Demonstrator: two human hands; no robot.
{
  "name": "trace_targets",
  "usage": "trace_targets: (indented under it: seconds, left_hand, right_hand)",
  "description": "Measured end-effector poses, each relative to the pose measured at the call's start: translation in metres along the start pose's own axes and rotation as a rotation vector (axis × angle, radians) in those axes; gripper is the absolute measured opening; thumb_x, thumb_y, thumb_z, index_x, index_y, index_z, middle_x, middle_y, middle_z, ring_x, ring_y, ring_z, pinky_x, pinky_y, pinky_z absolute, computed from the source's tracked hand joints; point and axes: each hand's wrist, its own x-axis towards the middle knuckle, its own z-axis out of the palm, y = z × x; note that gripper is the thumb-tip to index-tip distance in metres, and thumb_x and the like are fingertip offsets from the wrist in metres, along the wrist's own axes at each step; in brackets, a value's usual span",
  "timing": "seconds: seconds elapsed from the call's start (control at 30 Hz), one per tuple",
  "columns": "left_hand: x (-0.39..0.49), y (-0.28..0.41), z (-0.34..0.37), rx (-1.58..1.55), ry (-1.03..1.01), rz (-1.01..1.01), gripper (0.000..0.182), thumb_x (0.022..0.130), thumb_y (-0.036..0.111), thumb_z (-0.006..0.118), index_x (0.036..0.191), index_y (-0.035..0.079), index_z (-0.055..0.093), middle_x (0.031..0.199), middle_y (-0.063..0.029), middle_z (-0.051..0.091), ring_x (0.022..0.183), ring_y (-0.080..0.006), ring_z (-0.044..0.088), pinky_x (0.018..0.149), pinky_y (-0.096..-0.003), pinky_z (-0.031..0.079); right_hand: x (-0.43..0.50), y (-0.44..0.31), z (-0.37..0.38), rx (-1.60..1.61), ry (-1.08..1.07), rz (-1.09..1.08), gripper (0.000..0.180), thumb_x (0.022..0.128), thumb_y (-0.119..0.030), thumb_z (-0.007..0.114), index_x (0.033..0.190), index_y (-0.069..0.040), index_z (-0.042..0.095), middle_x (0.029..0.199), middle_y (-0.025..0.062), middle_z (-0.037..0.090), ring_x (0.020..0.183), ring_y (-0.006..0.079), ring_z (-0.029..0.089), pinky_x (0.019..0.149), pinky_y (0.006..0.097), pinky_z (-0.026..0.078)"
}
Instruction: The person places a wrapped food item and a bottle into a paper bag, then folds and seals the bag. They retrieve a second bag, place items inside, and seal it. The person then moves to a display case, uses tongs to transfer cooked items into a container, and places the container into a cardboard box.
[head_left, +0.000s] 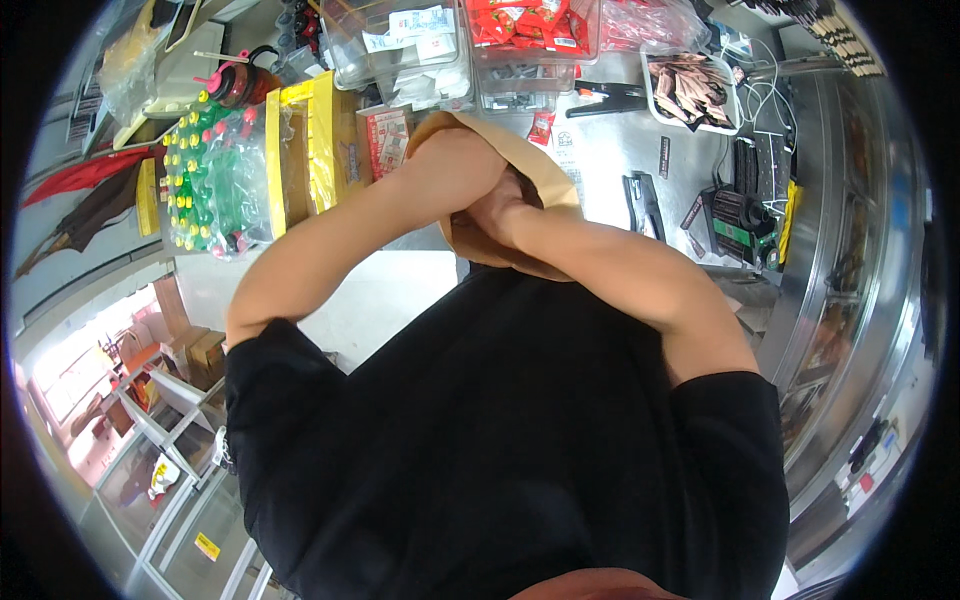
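A brown kraft paper bag (551, 180) is held against the chest over the steel counter's near edge, its mouth facing up. My left hand (461, 161) lies across the bag's top rim, its fingers hidden inside or behind the other hand. My right hand (496, 210) reaches into the bag's mouth, and its fingers are out of sight. What either hand grips inside cannot be seen. A black stapler (643, 206) lies on the counter to the right of the bag, and a red sachet (541, 128) lies just beyond it.
Clear plastic bins with red sachets (525, 26) line the counter's back. A white basket of dark-and-pink packets (690, 90) stands back right, near a green-and-black device (739, 225). At left are a cardboard box with yellow tape (300, 150) and wrapped green bottles (191, 180).
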Motion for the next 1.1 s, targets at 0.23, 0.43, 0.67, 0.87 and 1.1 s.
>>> trace_targets:
  seconds: [0.23, 0.43, 0.67, 0.87, 1.1]
  left_hand:
    - [-0.106, -0.079, -0.053, -1.027, 0.553, -0.065, 0.026, 0.105, 0.023, 0.060, 0.108, 0.000, 0.072, 0.095, -0.0092, 0.075, 0.095, -0.0191, 0.070, 0.088, -0.0323, 0.054]
    - [-0.059, -0.113, 0.012, -0.683, 0.666, -0.135, 0.029, 0.106, 0.017, 0.056, 0.127, 0.002, 0.069, 0.113, -0.0133, 0.076, 0.107, -0.0265, 0.070, 0.095, -0.0351, 0.054]
    - [0.033, -0.122, 0.031, 0.070, 0.590, -0.309, 0.028, 0.087, 0.000, 0.057, 0.112, 0.003, 0.069, 0.107, -0.0172, 0.074, 0.103, -0.0373, 0.069, 0.088, -0.0462, 0.057]
    - [0.057, -0.137, 0.047, 0.180, 0.737, -0.267, 0.028, 0.085, 0.001, 0.060, 0.111, 0.005, 0.071, 0.105, -0.0189, 0.073, 0.102, -0.0378, 0.071, 0.083, -0.0485, 0.059]
    - [0.042, -0.130, 0.052, 0.202, 0.728, -0.293, 0.028, 0.089, 0.006, 0.061, 0.113, 0.011, 0.073, 0.102, -0.0123, 0.074, 0.100, -0.0325, 0.073, 0.083, -0.0445, 0.059]
  right_hand:
    - [-0.144, 0.086, -0.107, 0.564, 0.627, -0.177, 0.019, 0.086, -0.004, 0.070, 0.105, -0.005, 0.072, 0.089, 0.0133, 0.073, 0.079, 0.0264, 0.072, 0.072, 0.0370, 0.057]
    - [-0.103, 0.325, -0.068, 0.004, 0.794, 0.757, 0.061, 0.096, -0.021, 0.063, 0.153, -0.008, 0.046, 0.159, 0.0205, 0.045, 0.143, 0.0470, 0.044, 0.116, 0.0528, 0.041]
    - [-0.091, 0.388, -0.031, -0.306, 0.724, 0.615, 0.033, 0.096, -0.026, 0.065, 0.128, -0.023, 0.073, 0.127, 0.0041, 0.072, 0.121, 0.0294, 0.062, 0.108, 0.0465, 0.044]
    - [-0.099, 0.366, -0.050, -0.380, 0.990, 0.521, 0.023, 0.092, -0.030, 0.073, 0.110, -0.018, 0.081, 0.115, 0.0025, 0.077, 0.109, 0.0262, 0.069, 0.100, 0.0413, 0.048]
    - [-0.109, 0.373, -0.048, 0.007, 0.760, 0.503, 0.025, 0.095, -0.023, 0.072, 0.116, -0.009, 0.077, 0.109, 0.0137, 0.077, 0.101, 0.0336, 0.073, 0.088, 0.0400, 0.056]
